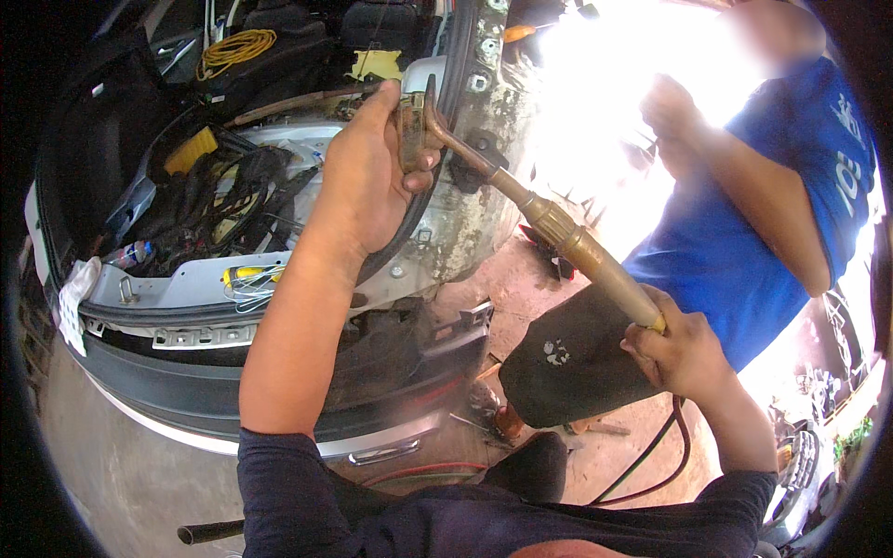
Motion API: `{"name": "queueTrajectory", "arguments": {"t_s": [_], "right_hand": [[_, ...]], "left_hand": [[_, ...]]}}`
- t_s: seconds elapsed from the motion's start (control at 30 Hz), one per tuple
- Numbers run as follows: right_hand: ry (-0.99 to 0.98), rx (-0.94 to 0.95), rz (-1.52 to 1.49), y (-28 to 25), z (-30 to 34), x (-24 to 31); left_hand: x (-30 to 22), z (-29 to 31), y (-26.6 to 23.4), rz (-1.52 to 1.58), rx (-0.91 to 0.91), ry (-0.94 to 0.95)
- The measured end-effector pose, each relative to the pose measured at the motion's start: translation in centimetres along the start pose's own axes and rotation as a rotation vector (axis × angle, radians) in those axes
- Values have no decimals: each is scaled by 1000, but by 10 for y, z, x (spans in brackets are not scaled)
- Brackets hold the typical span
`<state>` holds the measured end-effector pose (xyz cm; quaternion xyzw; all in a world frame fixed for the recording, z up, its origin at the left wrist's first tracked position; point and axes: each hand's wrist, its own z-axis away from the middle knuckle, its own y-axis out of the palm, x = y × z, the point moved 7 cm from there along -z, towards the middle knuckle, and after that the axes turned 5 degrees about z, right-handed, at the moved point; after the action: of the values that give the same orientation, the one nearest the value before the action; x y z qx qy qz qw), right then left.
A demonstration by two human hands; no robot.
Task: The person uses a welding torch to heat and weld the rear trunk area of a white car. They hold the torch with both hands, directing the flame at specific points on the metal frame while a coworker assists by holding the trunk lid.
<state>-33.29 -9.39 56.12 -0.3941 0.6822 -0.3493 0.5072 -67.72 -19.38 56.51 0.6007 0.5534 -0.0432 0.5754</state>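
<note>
My right hand (684, 352) grips the rear of a brass gas torch (558, 228) that slants up to the left. Its bent tip (433, 116) rests against a small rusty metal piece (410, 130), which my left hand (367, 177) pinches against the edge of a car body's rear opening (465, 205). Two hoses (651, 456) trail down from the torch past my right wrist.
A person in a blue shirt (744, 251) stands close on the right. The open car boot (214, 186) holds tangled cables, a yellow coiled cord (234, 48) and a screwdriver with a yellow handle (244, 274). The bumper (186, 391) runs below. A white rag (74, 302) hangs at the left.
</note>
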Motion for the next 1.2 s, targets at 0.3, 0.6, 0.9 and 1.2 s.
{"name": "queueTrajectory", "arguments": {"t_s": [0.3, 0.6, 0.9, 1.2], "right_hand": [[-42, 35, 26, 6, -6, 4], [-76, 48, -21, 6, -10, 5], [-38, -4, -21, 1, -10, 3], [-65, 19, -8, 3, -14, 5]], "left_hand": [[-2, -2, -8, 21, -62, 22], [-5, -6, -11, 5, -42, 45], [-1, 3, -16, -22, -49, -11], [-9, 2, -18, 6, -67, 57]]}}
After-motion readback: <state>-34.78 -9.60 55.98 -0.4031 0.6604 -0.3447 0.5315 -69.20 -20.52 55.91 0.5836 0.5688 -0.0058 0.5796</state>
